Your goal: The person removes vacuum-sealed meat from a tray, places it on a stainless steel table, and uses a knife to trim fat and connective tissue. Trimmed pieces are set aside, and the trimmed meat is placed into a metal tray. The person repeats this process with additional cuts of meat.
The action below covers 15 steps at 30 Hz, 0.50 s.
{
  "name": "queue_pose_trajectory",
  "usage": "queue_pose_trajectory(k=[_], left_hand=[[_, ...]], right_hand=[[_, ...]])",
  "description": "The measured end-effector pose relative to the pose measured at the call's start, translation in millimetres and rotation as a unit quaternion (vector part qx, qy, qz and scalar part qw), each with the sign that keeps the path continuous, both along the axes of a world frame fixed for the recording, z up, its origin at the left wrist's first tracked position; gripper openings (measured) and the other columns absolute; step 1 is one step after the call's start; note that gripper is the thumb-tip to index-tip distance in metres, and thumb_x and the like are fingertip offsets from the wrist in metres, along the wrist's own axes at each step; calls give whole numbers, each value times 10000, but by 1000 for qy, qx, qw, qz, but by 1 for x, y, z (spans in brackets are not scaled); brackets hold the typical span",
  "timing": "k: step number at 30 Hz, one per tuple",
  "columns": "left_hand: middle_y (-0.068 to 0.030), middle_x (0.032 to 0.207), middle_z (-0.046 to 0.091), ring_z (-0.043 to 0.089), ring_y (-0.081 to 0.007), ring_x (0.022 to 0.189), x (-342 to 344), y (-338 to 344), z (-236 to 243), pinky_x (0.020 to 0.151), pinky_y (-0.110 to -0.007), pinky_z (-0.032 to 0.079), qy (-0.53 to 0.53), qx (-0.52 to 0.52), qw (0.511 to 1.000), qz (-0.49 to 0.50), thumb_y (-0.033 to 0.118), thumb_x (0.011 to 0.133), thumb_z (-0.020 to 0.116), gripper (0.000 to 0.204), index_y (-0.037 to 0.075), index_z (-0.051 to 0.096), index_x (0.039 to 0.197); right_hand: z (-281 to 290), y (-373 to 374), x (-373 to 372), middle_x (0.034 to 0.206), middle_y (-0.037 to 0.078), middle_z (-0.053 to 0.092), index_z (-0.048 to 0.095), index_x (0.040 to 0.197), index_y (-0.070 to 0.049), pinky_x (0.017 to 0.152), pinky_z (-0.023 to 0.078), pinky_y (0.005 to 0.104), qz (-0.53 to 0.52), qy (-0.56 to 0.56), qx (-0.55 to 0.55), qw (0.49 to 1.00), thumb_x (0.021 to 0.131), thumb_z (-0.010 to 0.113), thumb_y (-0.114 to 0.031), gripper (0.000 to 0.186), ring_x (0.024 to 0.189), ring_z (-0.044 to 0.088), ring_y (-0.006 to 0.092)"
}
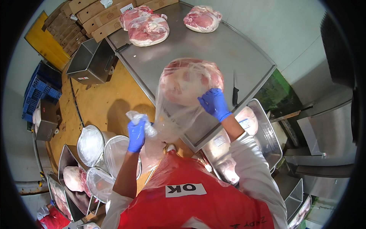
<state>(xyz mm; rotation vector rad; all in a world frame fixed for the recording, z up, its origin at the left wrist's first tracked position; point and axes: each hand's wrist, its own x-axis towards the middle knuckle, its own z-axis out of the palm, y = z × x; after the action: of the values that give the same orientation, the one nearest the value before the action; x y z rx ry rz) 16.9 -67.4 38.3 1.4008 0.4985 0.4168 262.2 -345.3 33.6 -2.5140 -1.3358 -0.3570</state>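
Observation:
A large pink cut of meat (187, 78) lies near the front edge of a steel table (221, 49), still inside a clear plastic bag (173, 114). My right hand (214, 103), in a blue glove, grips the bag at the meat's lower right. My left hand (136, 134), also blue-gloved, holds the bunched open end of the bag off the table's left front corner, with the film stretched between both hands. A black-handled knife (235, 93) lies on the table just right of my right hand.
Two more cuts of meat (146, 26) (203, 18) lie at the table's far end. Cardboard boxes (103, 13) stand behind. Steel tubs with bagged meat (251, 122) sit at right below the table, round lined tubs (91, 145) and trays at lower left, blue crates (40, 89) at far left.

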Motion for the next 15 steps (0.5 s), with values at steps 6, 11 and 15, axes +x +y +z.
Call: queue_pose_trajectory(k=[6, 11, 15], left_hand=[[-90, 822, 701, 658, -168, 740, 26, -12, -22, 702, -340, 530, 111, 216, 967, -74, 180, 887, 699, 193, 3, 714, 963], [-168, 874, 724, 717, -291, 814, -21, -19, -41, 726, -385, 543, 143, 182, 968, -93, 277, 854, 731, 281, 20, 715, 966], [-189, 937, 720, 712, -320, 869, -28, -19, -64, 763, -412, 545, 146, 221, 960, -84, 303, 840, 752, 360, -3, 688, 1018]], right_hand=[[-17, -39, -36, 720, 82, 683, 691, 749, -116, 739, 483, 438, -37, 65, -46, 996, 979, 566, -350, 351, 680, 657, 321], [-8, -61, -84, 786, 119, 684, 689, 849, -102, 752, 505, 449, -235, 277, 4, 932, 896, 693, -393, 295, 674, 641, 344], [21, 0, -38, 955, 201, 672, 626, 1037, -54, 718, 529, 466, -166, 12, 130, 978, 867, 709, -467, 454, 747, 661, 373]])
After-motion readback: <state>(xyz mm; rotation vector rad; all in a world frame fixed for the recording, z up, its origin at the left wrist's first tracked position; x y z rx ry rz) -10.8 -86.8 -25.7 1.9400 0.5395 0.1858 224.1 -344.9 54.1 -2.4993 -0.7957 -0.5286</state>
